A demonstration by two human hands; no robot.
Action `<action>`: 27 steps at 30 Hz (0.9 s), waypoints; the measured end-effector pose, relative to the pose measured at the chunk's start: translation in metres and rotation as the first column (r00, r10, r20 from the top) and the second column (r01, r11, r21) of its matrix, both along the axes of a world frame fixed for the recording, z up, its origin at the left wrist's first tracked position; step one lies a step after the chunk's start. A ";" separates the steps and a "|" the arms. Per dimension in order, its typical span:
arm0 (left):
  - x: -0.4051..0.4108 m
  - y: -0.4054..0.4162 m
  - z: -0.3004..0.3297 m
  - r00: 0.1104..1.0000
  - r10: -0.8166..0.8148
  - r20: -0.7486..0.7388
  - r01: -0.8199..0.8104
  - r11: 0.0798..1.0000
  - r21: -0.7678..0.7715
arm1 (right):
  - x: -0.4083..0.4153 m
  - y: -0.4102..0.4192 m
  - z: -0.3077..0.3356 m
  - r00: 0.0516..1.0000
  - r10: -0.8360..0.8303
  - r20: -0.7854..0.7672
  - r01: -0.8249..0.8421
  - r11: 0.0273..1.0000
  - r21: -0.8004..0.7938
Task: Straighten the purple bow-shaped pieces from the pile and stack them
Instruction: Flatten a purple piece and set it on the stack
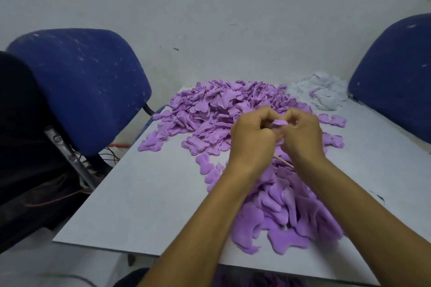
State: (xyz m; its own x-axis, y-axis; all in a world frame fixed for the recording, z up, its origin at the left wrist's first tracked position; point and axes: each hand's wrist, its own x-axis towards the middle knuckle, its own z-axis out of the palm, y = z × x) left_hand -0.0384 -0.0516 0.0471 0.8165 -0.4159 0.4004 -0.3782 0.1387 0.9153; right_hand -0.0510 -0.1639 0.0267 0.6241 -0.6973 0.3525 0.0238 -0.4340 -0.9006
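A big pile of purple bow-shaped pieces (224, 105) covers the far middle of the white table (144, 193). A second heap of purple pieces (286, 207) lies near the front edge, under my forearms. My left hand (251, 140) and my right hand (300, 137) meet above the table, fingers curled, both pinching one small purple piece (279, 122) between them. Most of that piece is hidden by my fingers. A thin wooden stick (283, 161) pokes out below my hands; which hand holds it is not visible.
White stuffing (321, 93) sits at the table's far right corner. A blue chair (86, 81) stands left of the table, another blue chair (396, 81) at the right. Wires and a metal bar (70, 156) lie at the left.
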 end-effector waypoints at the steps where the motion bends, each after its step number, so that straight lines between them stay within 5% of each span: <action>1: 0.004 0.003 0.004 1.000 -0.015 0.013 0.015 1.000 -0.026 | 0.000 0.000 0.008 0.997 0.076 0.033 -0.076 0.997 0.019; 4: 0.019 0.009 0.010 0.999 -0.043 -0.020 0.041 0.996 -0.079 | -0.005 -0.003 0.032 0.959 0.248 0.135 -0.263 0.958 0.116; 10: 0.025 0.005 0.005 0.941 -0.177 -0.290 0.134 0.978 -0.159 | -0.016 -0.005 0.032 0.909 0.417 0.004 -0.413 0.897 0.155; 13: 0.027 0.008 0.002 0.927 -0.255 -0.276 0.227 0.965 -0.127 | -0.019 -0.006 0.032 0.885 0.466 0.027 -0.461 0.865 0.196; 20: 0.032 0.010 -0.003 0.918 0.214 -0.333 -0.241 0.970 -0.042 | -0.027 -0.002 0.030 0.664 0.748 -0.002 -0.699 0.621 0.353; 22: 0.037 0.015 -0.004 0.928 0.267 -0.259 -0.271 0.962 0.018 | -0.030 -0.005 0.028 0.718 0.691 -0.084 -0.671 0.720 0.178; 24: 0.037 0.018 -0.004 0.946 0.265 -0.187 -0.256 0.964 0.070 | -0.029 -0.006 0.027 0.850 0.499 -0.171 -0.527 0.818 -0.230; 27: 0.032 0.014 -0.002 0.959 0.148 -0.242 -0.140 0.989 0.048 | -0.027 -0.004 0.022 0.908 0.410 -0.089 -0.389 0.743 -0.545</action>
State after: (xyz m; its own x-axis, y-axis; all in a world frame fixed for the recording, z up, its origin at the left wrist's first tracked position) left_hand -0.0062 -0.0374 0.0453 0.9401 -0.2954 0.1704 -0.1567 0.0697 0.9852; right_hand -0.0776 -0.1678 0.0490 0.7825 -0.0755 0.6181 0.3322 -0.7890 -0.5168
